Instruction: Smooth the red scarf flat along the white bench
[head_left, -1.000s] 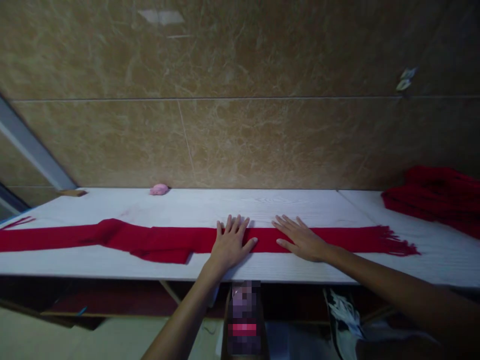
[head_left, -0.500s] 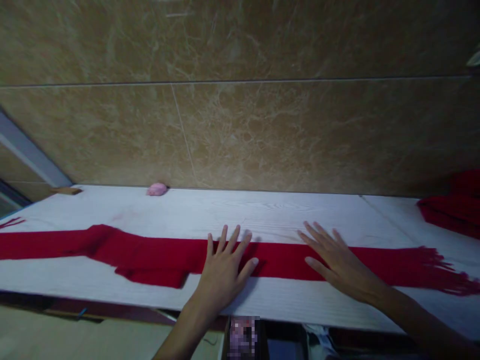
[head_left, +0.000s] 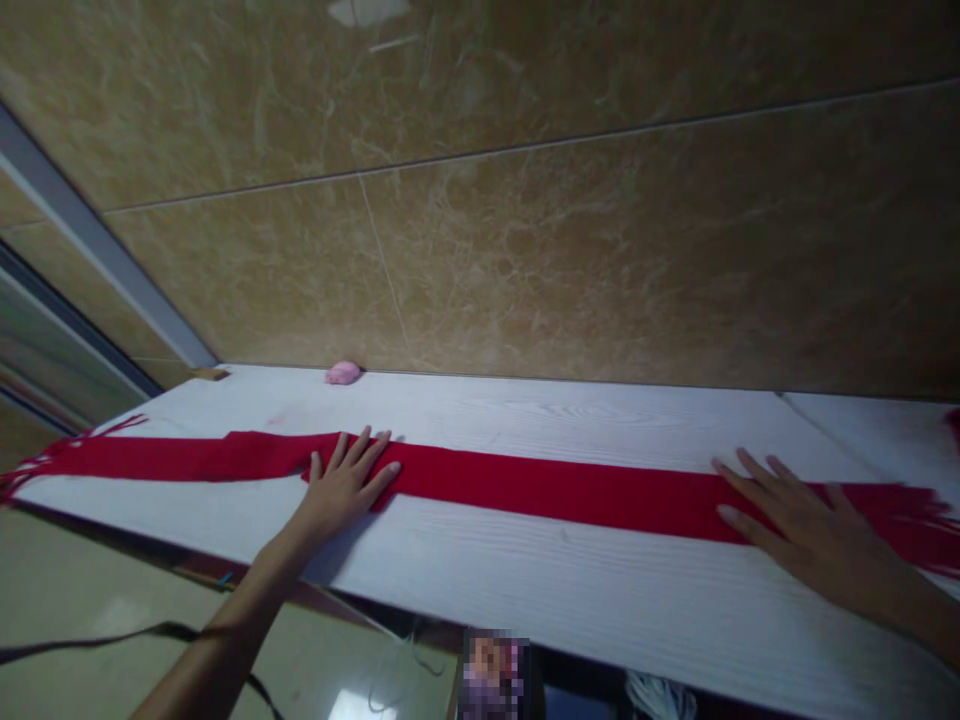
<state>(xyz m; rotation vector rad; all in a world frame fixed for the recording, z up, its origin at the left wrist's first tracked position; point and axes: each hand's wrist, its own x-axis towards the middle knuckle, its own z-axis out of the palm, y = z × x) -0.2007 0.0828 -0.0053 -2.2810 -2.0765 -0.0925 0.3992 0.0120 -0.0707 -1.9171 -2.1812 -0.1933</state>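
Note:
A long red scarf (head_left: 555,490) with fringed ends lies stretched lengthwise along a white wood-grain tabletop (head_left: 525,570). My left hand (head_left: 343,485) rests flat on its left part, fingers spread, where the fabric is bunched and folded over. Towards the right fringe, my right hand (head_left: 795,520) lies on the cloth with its fingers apart. Between the two hands the scarf is smooth. The left fringe reaches the table's far left end, and the right fringe runs partly behind my right wrist.
By the tiled wall (head_left: 525,260) sit a small pink object (head_left: 343,373) and a brown block (head_left: 208,374). More red fabric (head_left: 954,422) shows at the right edge. Below the table's front edge are an open compartment holding a pale bundle (head_left: 660,695) and a dark strap (head_left: 169,630).
My hands have moved apart along the scarf, the left one leftwards and the right one rightwards. The fabric between them is flatter, and the view has swung left.

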